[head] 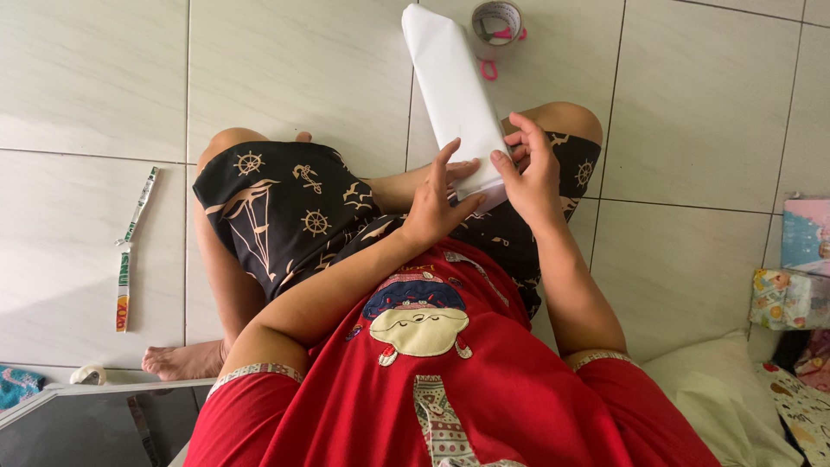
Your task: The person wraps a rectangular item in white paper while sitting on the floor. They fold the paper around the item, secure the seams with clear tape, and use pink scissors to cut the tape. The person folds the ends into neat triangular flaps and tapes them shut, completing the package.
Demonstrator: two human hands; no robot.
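Two hands on white wrapped parcel (454, 95), left hand (437, 199) and right hand (532, 173) fingers pinching its near end, tape roll (497, 24) beyond.

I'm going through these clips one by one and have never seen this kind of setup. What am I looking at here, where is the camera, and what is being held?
There is no machine here: a person sits on a tiled floor, and the single camera is worn on their head, looking down over their red shirt and patterned shorts. Both bare hands meet at the near end of a long package wrapped in white paper, which rests on the lap and points away from them. The left hand presses the paper fold from one side; the right hand pinches it from the other. On the floor beyond lies a roll of tape with pink-handled scissors under it. A printed paper strip lies to the left, and colourful wrapped boxes sit at the right.
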